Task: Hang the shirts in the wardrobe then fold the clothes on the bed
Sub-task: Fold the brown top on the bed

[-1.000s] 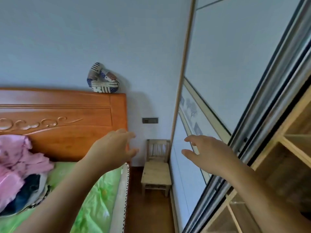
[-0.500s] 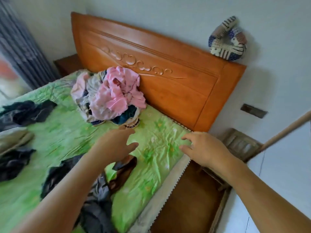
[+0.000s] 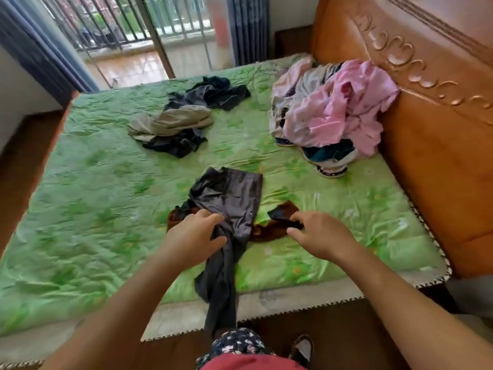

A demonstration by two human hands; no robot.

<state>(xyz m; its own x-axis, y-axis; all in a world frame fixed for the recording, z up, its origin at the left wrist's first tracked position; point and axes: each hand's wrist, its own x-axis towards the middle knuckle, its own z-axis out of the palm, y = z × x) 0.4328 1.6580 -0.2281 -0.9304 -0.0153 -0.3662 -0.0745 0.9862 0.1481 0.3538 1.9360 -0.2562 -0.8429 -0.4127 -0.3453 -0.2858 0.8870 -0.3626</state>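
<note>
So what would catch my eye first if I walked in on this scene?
The bright green bedspread fills the view, with a pink heap of clothes against the orange wooden headboard on the right. Nearest the camera, the left hand grips dark grey trousers that trail over the bed's edge. The right hand is at a brown garment beside them.

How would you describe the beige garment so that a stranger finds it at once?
Start at the green bed cover. Toward its far side lies a heap of dark clothes; the beige garment lies crumpled in its middle. It is the only sandy piece there.
</note>
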